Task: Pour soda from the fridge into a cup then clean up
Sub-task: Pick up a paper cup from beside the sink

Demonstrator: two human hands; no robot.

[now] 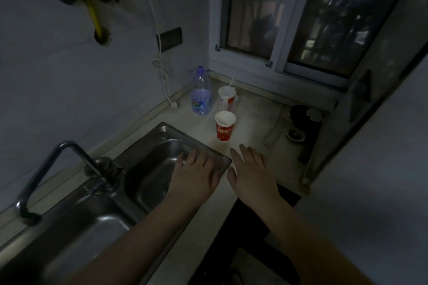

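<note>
A red paper cup (224, 127) with a white inside stands upright on the pale counter (252, 132), just beyond my hands. Behind it stands a second red and white cup (227, 97) with a white straw or stick in it. A clear plastic bottle (201, 93) with a blue cap and label stands to the left of that cup, near the wall. My left hand (196, 168) is stretched out flat over the right edge of the sink and holds nothing. My right hand (250, 171) is flat over the counter, fingers straight, a short way short of the near cup.
A steel sink (148, 164) with a dark tap (53, 169) fills the left. A white cable (162, 76) hangs down the wall to the counter. A window (289, 18) is behind the counter. A dark recess with a round drain (295, 135) lies at the right.
</note>
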